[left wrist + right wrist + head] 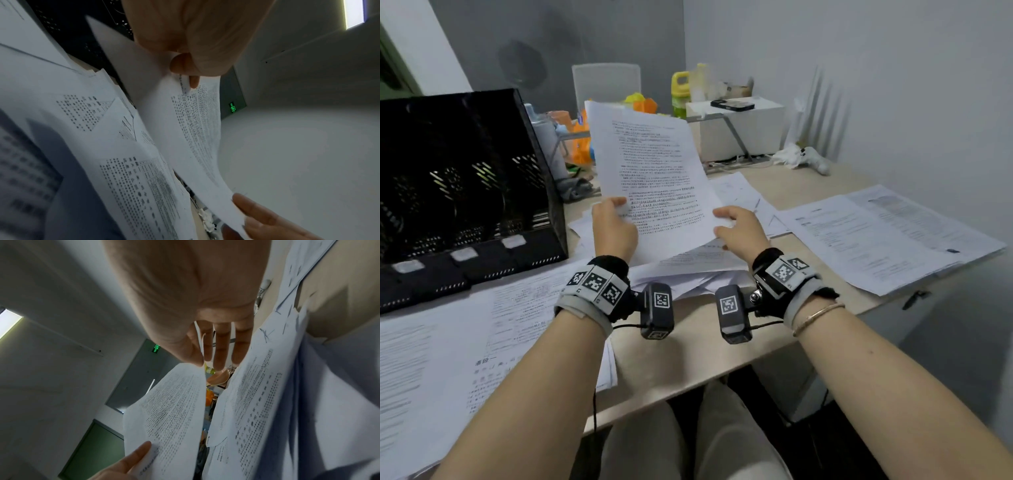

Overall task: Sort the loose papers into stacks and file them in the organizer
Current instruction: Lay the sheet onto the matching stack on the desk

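I hold one printed sheet (650,171) tilted up over the table's middle. My left hand (613,219) pinches its lower left edge between thumb and fingers, and the pinch on the sheet (195,129) is seen close up in the left wrist view. My right hand (736,226) grips the lower right edge, thumb on the printed face and fingers (220,345) behind the sheet (174,410). Under both hands lies a loose pile of papers (688,270). The black mesh organizer (465,192) stands at the left, and its slots look dark.
A stack of papers (441,349) lies front left, and another stack (876,240) lies at the right near the table edge (688,383). Behind are a white cabinet (743,133) with a phone (732,104), a yellow-green bottle (680,92) and orange clutter (580,140).
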### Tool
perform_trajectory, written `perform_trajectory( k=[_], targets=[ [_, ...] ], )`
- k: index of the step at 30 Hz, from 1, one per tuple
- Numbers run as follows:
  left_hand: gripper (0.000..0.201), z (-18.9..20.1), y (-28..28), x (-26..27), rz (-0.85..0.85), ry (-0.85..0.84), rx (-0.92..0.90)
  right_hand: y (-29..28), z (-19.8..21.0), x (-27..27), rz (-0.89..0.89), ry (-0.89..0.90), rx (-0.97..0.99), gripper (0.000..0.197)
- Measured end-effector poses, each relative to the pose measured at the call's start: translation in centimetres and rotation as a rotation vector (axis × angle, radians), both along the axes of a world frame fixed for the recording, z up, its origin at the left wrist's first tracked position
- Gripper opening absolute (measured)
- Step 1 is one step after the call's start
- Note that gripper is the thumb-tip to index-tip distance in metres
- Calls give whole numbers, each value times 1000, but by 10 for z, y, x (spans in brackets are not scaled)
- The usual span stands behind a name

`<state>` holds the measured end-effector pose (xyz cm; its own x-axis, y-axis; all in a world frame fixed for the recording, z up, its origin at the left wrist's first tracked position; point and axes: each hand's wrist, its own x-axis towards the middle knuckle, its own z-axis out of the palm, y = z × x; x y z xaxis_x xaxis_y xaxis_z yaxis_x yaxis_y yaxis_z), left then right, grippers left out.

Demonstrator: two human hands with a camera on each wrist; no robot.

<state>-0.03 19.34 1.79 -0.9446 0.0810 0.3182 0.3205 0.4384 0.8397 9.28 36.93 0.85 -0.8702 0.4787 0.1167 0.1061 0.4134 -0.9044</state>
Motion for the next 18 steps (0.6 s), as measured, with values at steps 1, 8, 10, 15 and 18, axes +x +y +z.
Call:
perform_trajectory(
  k=[1,8,10,15,18],
  targets=[
    [47,0,4,2,2,4,3,1,0,2,-13,3,-5,42],
    [48,0,23,12,-18,-10,17,15,-7,16,-52,-49,-8,41],
    [46,1,24,13,-19,-23,11,17,-7,19,-67,-61,11,40],
    [46,1,15,16,-26,-44,21,19,-1,19,-101,-48,51,40],
    [45,3,-7,16,9,-63,45,1,1,8,-36,-41,46,38]
  ],
)
